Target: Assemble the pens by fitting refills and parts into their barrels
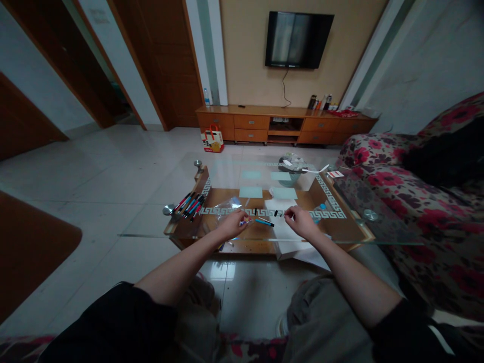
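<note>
Head view shows both forearms reaching over the glass worktop [151, 235]. Fingers of the left hand [237, 224] curl inward beside small colourful bits; whether they grip anything cannot be told. Opposite, the right hand [298, 221] draws thumb and fingertips together, a posture suited to tiny parts, though any content is hidden. Between them lies a blue pen [264, 222], probably there for easy reach, with small black pieces [276, 213] just beyond. Leftward, a pen heap [189, 205] sits apart, perhaps keeping the middle uncluttered.
</note>
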A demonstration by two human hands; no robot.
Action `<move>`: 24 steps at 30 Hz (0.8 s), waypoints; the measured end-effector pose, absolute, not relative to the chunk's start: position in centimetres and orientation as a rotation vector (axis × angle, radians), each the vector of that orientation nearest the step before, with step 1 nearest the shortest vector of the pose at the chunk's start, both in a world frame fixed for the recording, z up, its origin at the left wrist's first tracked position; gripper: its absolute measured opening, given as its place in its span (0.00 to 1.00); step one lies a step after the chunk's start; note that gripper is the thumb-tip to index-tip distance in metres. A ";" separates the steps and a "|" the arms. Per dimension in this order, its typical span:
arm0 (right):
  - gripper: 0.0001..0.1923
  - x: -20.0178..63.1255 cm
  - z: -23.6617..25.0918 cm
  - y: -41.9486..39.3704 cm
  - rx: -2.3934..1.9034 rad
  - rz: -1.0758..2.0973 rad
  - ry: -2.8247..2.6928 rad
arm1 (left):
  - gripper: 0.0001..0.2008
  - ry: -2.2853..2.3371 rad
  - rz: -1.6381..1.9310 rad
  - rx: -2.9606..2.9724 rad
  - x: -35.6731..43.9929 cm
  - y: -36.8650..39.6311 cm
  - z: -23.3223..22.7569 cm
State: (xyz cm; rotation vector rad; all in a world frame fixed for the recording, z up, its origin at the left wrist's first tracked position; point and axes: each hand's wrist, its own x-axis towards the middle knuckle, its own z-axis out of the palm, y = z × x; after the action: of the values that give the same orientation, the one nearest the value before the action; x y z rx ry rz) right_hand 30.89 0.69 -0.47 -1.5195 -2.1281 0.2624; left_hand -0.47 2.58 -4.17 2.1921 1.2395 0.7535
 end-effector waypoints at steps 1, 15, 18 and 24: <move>0.03 31.2 -0.5 0.8 -1.537 0.247 -2.108 | 0.09 1.239 0.726 2.225 -0.5 2.7 -4.3; 0.06 32.1 -1.1 1.7 -1.660 0.202 -2.039 | 0.13 1.262 0.604 2.373 -1.3 2.6 -4.4; 0.07 31.7 -0.8 1.5 -1.660 0.206 -2.055 | 0.15 1.248 0.561 2.420 -1.4 2.4 -4.0; 0.09 31.9 -0.9 1.6 -1.698 0.209 -2.047 | 0.21 1.222 0.444 2.519 -1.8 2.1 -3.1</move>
State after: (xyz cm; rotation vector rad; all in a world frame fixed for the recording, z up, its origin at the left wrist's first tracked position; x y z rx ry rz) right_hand 31.87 1.57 -0.93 -1.6983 -2.0475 0.2089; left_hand -1.78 2.07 -3.15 2.5188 1.2224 0.4443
